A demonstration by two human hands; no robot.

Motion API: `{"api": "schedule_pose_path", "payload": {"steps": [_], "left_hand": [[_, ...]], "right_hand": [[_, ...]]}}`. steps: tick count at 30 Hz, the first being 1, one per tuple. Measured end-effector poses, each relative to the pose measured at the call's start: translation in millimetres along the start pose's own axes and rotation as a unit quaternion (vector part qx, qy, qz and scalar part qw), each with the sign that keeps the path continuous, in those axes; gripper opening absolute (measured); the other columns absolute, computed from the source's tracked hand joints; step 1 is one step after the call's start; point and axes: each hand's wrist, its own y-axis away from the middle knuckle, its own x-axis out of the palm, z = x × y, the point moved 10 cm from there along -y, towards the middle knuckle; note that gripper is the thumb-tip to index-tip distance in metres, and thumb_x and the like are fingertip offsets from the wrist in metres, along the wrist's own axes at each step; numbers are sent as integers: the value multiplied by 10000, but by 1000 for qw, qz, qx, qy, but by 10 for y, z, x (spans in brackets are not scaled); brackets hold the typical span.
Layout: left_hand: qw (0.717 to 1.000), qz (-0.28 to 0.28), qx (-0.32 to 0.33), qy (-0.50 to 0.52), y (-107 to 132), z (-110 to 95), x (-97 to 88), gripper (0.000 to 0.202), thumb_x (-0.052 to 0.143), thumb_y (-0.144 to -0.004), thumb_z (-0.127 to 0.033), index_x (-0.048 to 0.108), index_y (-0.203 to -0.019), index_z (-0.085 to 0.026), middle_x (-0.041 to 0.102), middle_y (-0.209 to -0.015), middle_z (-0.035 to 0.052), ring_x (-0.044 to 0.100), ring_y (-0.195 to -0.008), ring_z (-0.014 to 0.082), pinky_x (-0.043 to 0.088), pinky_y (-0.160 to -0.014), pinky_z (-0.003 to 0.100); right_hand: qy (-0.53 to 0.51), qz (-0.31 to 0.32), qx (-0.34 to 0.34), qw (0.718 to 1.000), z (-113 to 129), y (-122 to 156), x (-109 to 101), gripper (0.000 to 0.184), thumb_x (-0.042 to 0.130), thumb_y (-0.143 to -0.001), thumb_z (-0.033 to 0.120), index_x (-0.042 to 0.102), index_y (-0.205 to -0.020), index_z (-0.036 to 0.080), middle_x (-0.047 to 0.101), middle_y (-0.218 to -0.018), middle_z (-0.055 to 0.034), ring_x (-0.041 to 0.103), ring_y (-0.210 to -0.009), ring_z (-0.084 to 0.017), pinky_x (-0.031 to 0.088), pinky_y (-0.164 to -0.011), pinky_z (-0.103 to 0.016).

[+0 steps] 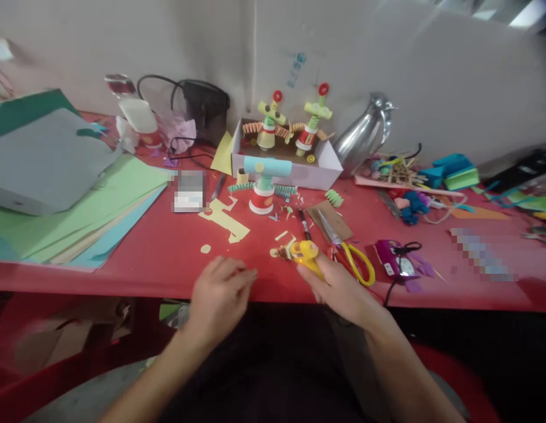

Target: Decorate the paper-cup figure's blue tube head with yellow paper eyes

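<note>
My right hand is wrapped round a yellow hot glue gun, its nozzle pointing left. A small pale paper disc lies at the nozzle tip; whether they touch I cannot tell. My left hand hovers near the table's front edge with its fingers curled and pinched; anything between them is hidden. Another pale yellow paper disc rests just beyond it, beside a cut yellow paper scrap. Farther back stands a paper-cup figure with a blue tube head and folded green paper arms.
Behind it, a white box holds two similar figures. Yellow-handled scissors, a black marker and a purple box with a cord lie right. Coloured paper sheets cover the left; a metal jug stands behind.
</note>
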Motion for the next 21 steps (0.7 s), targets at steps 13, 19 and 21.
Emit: {"api": "schedule_pose_path", "payload": {"steps": [13, 19, 21], "left_hand": [[982, 132, 24, -130, -114, -77, 637, 371, 414, -1006, -323, 628, -1303, -263, 617, -948, 82, 544, -830, 234, 392, -713, 385], [981, 137, 27, -136, -110, -92, 653, 372, 422, -1003, -298, 609, -1321, -254, 622, -957, 91, 546, -843, 239, 372, -720, 390], [981, 134, 29, -137, -107, -95, 650, 370, 426, -1002, -299, 606, -1322, -260, 624, -961, 91, 545, -847, 240, 368, -721, 389]], "right_hand": [[-27, -1, 0, 1000, -28, -44, 9, 276, 406, -1016, 471, 520, -976, 223, 575, -566, 31, 601, -532, -180, 458, -584, -300], [-13, -13, 4, 1000, 19, -72, -17, 248, 420, -1014, 445, 508, -939, 224, 579, -563, 29, 609, -537, -182, 444, -581, -296], [-9, -17, 3, 1000, 29, -79, -18, 242, 425, -1013, 439, 507, -938, 225, 580, -567, 29, 610, -539, -182, 439, -582, -295]]}}
